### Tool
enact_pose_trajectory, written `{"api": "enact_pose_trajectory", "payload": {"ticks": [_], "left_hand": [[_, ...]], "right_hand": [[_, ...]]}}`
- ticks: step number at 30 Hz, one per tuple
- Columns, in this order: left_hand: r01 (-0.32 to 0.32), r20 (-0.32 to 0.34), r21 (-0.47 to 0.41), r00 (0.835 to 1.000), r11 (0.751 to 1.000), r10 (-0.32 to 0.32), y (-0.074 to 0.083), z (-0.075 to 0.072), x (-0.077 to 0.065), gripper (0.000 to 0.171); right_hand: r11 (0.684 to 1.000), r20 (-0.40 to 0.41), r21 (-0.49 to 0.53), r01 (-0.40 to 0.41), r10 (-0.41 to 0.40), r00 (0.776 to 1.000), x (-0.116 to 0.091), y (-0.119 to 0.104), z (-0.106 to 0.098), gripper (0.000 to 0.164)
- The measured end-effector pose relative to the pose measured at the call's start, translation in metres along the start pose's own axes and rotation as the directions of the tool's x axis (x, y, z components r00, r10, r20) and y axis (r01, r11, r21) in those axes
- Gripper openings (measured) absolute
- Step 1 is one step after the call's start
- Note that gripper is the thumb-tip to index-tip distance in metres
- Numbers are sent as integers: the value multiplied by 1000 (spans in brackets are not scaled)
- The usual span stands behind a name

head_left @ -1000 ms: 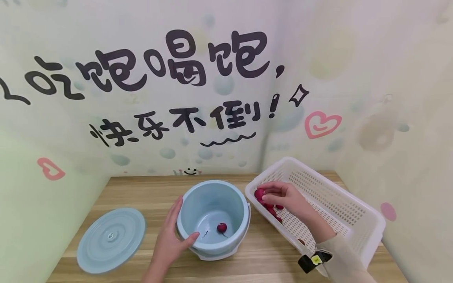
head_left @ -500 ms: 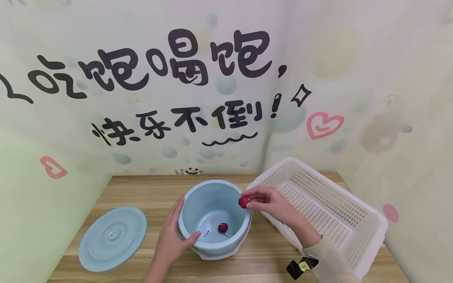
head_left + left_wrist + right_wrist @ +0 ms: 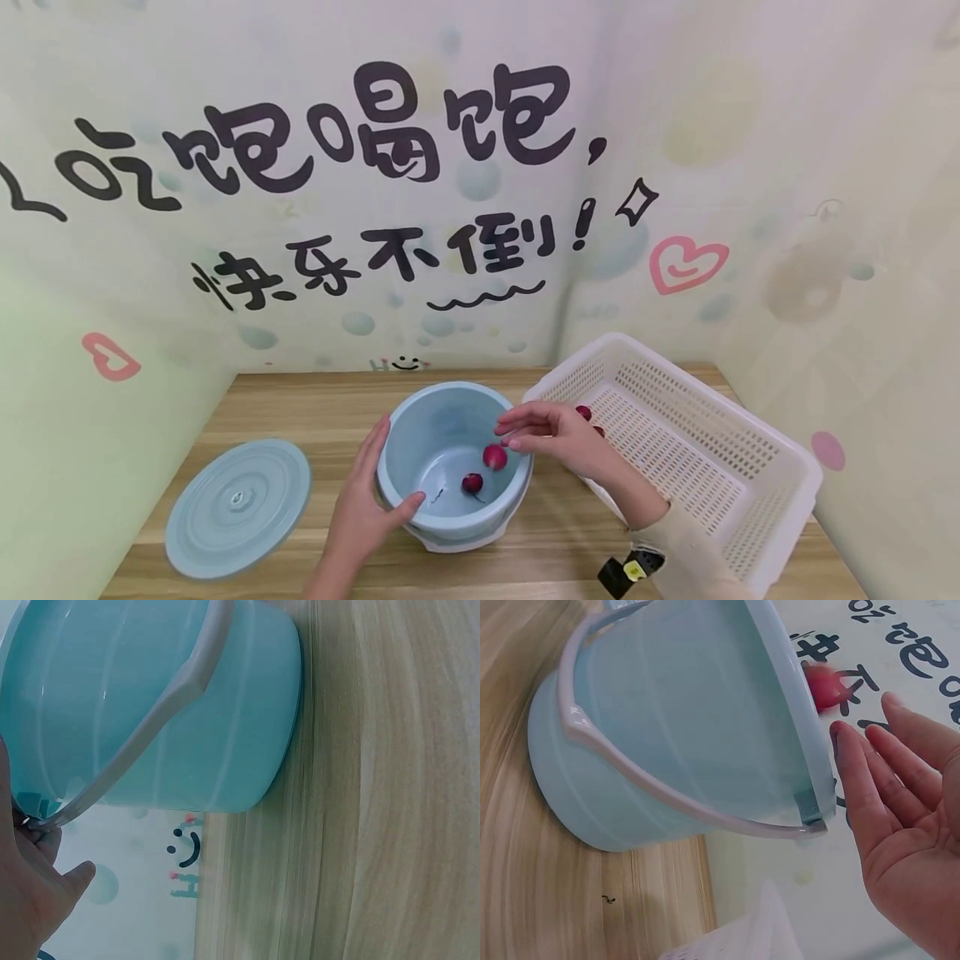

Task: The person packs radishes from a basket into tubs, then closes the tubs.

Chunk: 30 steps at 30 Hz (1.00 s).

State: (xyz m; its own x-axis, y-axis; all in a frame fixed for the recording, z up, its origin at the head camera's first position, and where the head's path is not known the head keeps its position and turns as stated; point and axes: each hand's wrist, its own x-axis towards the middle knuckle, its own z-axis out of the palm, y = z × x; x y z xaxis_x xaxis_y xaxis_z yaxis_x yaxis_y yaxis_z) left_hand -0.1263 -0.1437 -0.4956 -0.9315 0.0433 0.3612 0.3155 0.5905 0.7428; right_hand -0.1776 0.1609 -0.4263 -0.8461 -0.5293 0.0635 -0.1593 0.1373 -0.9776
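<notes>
My left hand (image 3: 360, 508) holds the left side of a light blue bucket (image 3: 416, 437), thumb over the near rim and fingers along the far side. Over the bucket's right rim is my right hand (image 3: 558, 435), its fingers parted and holding nothing. Just below its fingertips a red radish (image 3: 494, 457) is in the air, blurred in the right wrist view beside the rim. Another radish (image 3: 472, 482), with a thin root, lies on the bucket's floor. A white slotted basket (image 3: 697, 492) stands to the right, with red radishes (image 3: 583, 412) partly hidden behind my right hand.
A round blue lid (image 3: 238, 508) lies on the wooden table (image 3: 322, 408) at the left. The bucket's pale handle (image 3: 652, 784) hangs down its outside. A printed wall (image 3: 480, 333) closes off the back, with side walls left and right.
My right hand has brought a radish from the basket leftward to the bucket and let go of it. My left hand stays on the bucket.
</notes>
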Motion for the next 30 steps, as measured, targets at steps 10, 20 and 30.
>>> {"api": "enact_pose_trajectory", "payload": {"ticks": [10, 20, 30], "left_hand": [[-4, -9, 9, 1000, 1000, 4, 0, 0, -1, 102], [-6, -7, -8, 1000, 1000, 6, 0, 1, 0, 103], [-5, -7, -3, 1000, 1000, 5, 1, 1, 0, 103]], "right_hand": [[1000, -48, -17, 14, -15, 999, -6, 6, -19, 39], [994, -146, -72, -81, 70, 987, -17, 13, -47, 39], [994, -190, -91, -65, 47, 981, -29, 30, -76, 35]]}}
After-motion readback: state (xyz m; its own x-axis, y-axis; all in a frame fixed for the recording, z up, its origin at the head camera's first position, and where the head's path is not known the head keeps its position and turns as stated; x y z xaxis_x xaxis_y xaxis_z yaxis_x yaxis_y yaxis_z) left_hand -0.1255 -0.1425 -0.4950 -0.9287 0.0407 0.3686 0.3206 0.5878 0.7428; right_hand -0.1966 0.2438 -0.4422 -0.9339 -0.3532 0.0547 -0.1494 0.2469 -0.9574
